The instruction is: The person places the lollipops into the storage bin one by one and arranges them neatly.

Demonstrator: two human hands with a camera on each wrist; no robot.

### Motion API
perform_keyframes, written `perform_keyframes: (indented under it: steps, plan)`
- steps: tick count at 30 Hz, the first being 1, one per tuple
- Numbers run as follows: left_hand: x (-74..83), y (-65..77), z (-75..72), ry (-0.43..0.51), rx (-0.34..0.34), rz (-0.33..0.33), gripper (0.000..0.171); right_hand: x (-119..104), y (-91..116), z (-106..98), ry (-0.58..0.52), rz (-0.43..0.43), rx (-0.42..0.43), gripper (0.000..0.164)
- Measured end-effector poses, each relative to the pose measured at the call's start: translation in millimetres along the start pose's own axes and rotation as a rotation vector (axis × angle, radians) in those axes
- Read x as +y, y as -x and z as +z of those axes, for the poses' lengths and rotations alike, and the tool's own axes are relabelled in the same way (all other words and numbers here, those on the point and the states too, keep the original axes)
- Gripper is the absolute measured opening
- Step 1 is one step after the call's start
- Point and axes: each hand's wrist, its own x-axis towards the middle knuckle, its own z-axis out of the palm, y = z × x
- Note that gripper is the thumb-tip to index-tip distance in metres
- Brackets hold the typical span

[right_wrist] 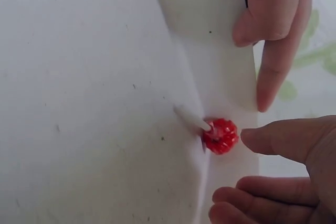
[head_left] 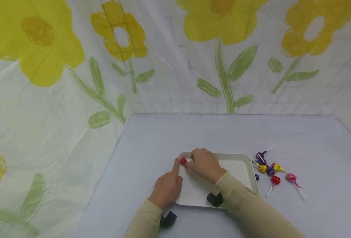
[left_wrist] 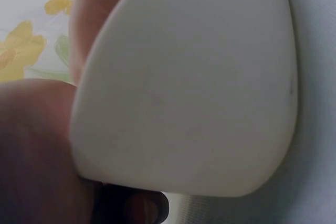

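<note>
A red-wrapped lollipop [head_left: 183, 161] lies in the far left corner of a white tray [head_left: 234, 165], its stick pointing inward in the right wrist view. My right hand [head_left: 205, 164] reaches over the tray; in the right wrist view its thumb [right_wrist: 257, 141] is at the candy head [right_wrist: 220, 136] and its other fingers are apart from the candy. My left hand [head_left: 167, 186] holds the tray's left side, thumb over the rim and index finger straight along the outside. In the left wrist view a pale tray surface [left_wrist: 184, 93] covers most of the hand.
To the right of the tray lies a loose group of several lollipops: purple ones [head_left: 270, 171], yellow ones [head_left: 276, 167], a red one [head_left: 275, 180] and a pink one [head_left: 290, 178]. The table [head_left: 151, 138] has a pale cover. A flower-printed curtain [head_left: 169, 66] hangs behind.
</note>
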Motion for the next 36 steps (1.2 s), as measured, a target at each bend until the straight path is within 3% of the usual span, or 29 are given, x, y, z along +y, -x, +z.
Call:
perform_keyframes:
  steps: [5, 13, 18, 24, 36]
  plan:
    - [0.4, -1.3, -0.1, 0.001, -0.004, 0.005, 0.063, 3.2, 1.9, -7.2, -0.001, 0.007, 0.028, 0.024]
    - [2.3, -1.6, -0.8, 0.011, -0.013, -0.008, 0.064, 11.8, 4.5, -16.0, -0.067, -0.006, 0.154, 0.019]
    - [2.6, 2.2, 1.2, 0.017, -0.03, -0.04, 0.064, 17.8, 9.3, -22.9, -0.087, -0.007, 0.171, 0.019]
    - [2.6, -0.1, 2.0, 0.014, 0.002, -0.023, 0.064, 28.2, 15.1, -38.1, -0.119, -0.002, 0.224, 0.019]
    - [2.9, -2.0, 0.7, 0.007, -0.008, -0.05, 0.064, 55.2, 31.6, -61.8, -0.119, 0.047, 0.261, 0.025]
